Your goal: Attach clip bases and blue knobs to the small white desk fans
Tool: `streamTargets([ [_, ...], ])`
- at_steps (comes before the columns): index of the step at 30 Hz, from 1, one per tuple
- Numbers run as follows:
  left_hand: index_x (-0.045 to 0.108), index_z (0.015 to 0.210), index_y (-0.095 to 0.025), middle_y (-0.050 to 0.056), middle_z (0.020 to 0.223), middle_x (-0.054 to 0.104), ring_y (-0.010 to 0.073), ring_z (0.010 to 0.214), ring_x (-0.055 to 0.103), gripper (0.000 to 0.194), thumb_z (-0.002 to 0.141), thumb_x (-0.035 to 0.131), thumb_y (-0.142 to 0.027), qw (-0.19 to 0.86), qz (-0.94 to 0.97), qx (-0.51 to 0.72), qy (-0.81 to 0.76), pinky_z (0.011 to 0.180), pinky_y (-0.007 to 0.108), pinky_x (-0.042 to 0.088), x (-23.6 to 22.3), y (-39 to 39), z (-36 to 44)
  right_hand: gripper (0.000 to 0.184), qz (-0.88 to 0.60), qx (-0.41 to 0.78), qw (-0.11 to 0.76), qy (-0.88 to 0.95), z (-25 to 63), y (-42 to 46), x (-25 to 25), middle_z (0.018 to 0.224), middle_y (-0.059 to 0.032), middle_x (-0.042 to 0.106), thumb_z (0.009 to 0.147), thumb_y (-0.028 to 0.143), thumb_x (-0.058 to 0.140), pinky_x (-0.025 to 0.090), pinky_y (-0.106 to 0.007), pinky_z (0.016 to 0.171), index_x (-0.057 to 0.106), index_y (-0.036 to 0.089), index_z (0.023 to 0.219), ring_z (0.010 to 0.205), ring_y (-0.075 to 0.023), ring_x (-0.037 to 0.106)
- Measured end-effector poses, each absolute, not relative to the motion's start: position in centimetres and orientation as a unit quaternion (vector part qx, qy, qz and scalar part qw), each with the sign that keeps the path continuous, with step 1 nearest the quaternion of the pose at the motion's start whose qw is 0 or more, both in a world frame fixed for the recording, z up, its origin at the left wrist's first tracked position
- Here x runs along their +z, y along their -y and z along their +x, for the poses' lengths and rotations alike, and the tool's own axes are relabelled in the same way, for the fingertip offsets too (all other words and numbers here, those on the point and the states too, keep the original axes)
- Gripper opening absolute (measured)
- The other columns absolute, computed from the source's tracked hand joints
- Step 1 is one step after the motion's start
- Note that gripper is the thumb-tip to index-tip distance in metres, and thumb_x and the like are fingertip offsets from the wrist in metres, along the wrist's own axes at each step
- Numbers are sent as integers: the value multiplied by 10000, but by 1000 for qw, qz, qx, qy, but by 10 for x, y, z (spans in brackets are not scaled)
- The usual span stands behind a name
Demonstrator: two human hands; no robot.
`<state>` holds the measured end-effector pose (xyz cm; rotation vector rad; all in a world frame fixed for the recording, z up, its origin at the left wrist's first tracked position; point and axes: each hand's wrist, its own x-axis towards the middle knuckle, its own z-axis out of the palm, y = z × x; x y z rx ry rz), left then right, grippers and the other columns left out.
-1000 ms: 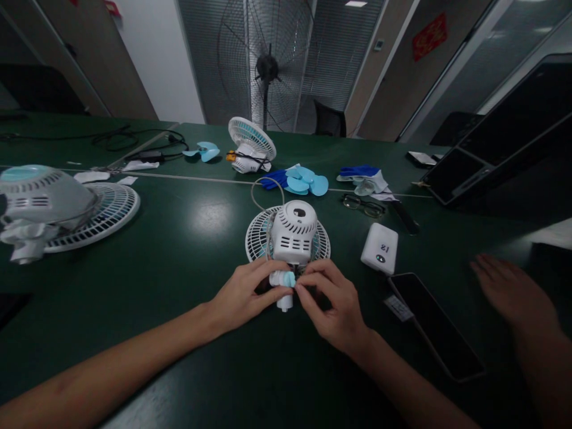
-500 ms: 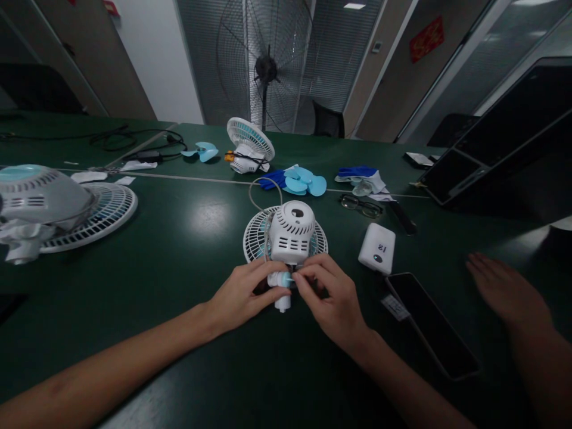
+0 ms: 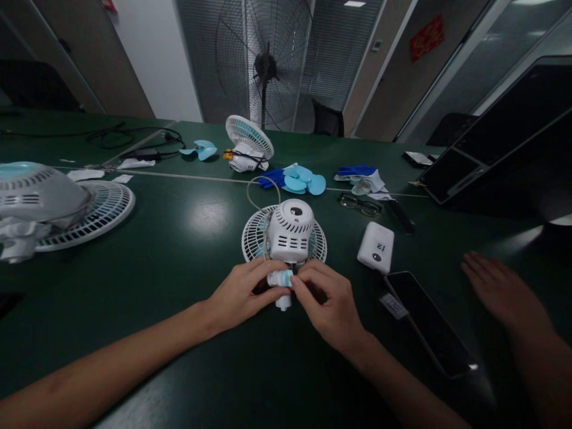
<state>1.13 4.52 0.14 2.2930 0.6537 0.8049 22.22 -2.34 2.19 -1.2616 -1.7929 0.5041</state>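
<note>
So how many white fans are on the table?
3: the near fan at centre, the left fan partly out of frame, and the far fan at the back.

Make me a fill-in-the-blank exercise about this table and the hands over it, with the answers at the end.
1. The left hand and right hand meet at a small part, white and light ____, in front of the white motor housing.
2. Another person's hand is to the ____ of the black phone.
3. The ____, with two lenses, lie beyond the white box.
4. The sheet hung at the back right is ____.

Missing words: blue; right; glasses; red.
</note>
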Motion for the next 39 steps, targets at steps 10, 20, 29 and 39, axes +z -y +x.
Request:
streamTargets([
  [10,589,1332,-233,53,1097,675,171,863,658,334,1032,638,-372,302,868,309,-243,745,305,544,0,-45,11,182,-426,89,394,809,245,12,14,1089,-63,678,1009,204,647,511,-264,662,679,209,1188,836,-150,652],
  [20,590,1332,-244,44,1084,671,168,860,653,311,1041,621,-348,306,871,299,-243,746,311,539,2,-45,11,128,-444,134,417,782,241,18,18,987,-34,670,986,185,636,473,-272,600,682,201,1104,690,-121,600],
  [29,602,1313,-238,42,1064,685,174,857,655,304,1034,625,-357,296,871,301,-252,751,315,535,2,-43,12,236,-515,162,428,725,224,18,20,740,18,609,1017,225,626,437,-252,574,627,193,783,630,-114,580],
  [39,590,1332,-233,48,1078,680,168,845,643,324,1035,622,-359,309,867,305,-243,729,305,536,2,-44,11,236,-408,54,355,839,249,16,17,1123,-70,726,1024,210,625,524,-288,718,642,223,1258,900,-168,702],
])
